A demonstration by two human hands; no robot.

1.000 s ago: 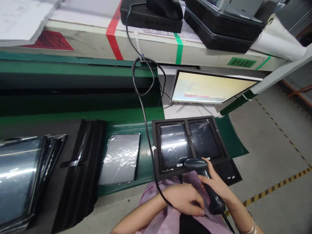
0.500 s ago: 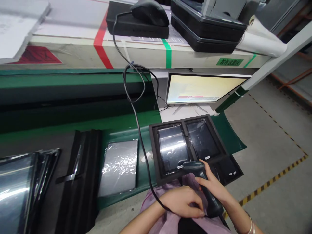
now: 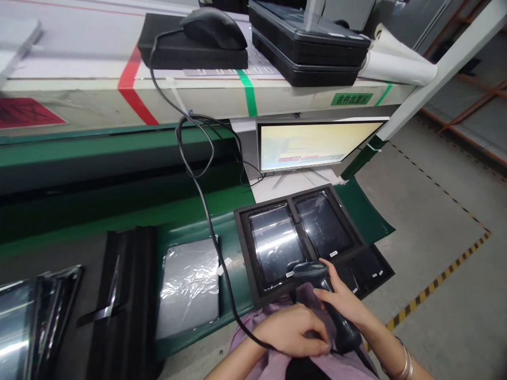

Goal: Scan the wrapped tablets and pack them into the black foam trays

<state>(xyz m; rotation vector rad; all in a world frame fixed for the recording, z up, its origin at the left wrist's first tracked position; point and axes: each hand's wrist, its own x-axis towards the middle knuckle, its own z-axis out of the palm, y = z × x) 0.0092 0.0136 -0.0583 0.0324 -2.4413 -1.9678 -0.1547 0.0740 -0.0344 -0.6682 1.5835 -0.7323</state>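
My right hand (image 3: 344,301) is wrapped round the grip of a black barcode scanner (image 3: 311,270). Its head sits over the near edge of a black foam tray (image 3: 245,248), close to a small white label on the left tablet-like panel (image 3: 273,237). A second dark panel (image 3: 325,219) lies in the tray's right compartment. In front of my lap, my left hand (image 3: 295,330) is closed, fingertips beside the scanner's lower end. A black cable (image 3: 233,301) runs under my left wrist and shows again at those fingertips; the hold itself is partly hidden.
A film-wrapped grey tablet (image 3: 190,285) lies on the green mat, left of the tray. Stacked panels (image 3: 24,322) and black foam (image 3: 130,295) are farther left. Behind the tray stands a monitor (image 3: 317,142). Overhead, a shelf (image 3: 206,92) carries a mouse (image 3: 216,27) and black boxes (image 3: 309,47).
The camera view has shifted slightly, moving the shelf and table items leftward. Both hands and the scanner stay in nearly the same pose over the tray.
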